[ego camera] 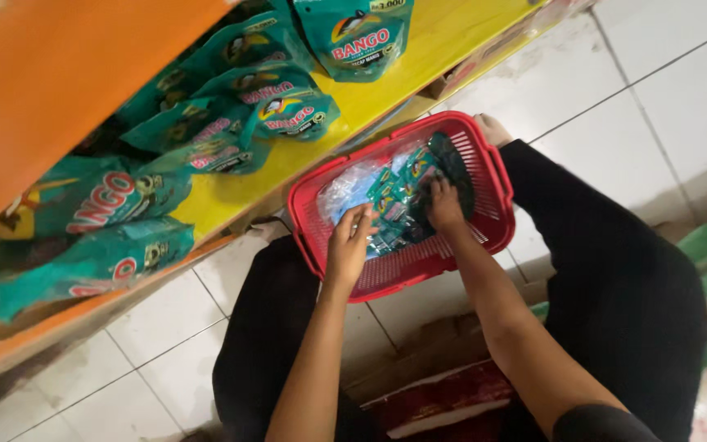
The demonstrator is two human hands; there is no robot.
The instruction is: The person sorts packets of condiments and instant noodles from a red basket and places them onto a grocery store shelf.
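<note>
A red plastic basket (491, 173) rests on my lap and holds several small green sachets (398, 190) and a clear plastic bag (342, 190). My left hand (348, 245) reaches into the basket's near left side, its fingers on the sachets. In the middle of the basket my right hand (443, 206) presses down on the sachets, fingers curled over them. Whether either hand has a firm grip on a sachet is unclear.
A yellow shelf (386, 90) with an orange edge runs along the left, stocked with several teal pouches (284, 110). White floor tiles (656, 74) lie to the right. My black-clad legs (615, 270) flank the basket. A red and white sack (443, 401) lies below.
</note>
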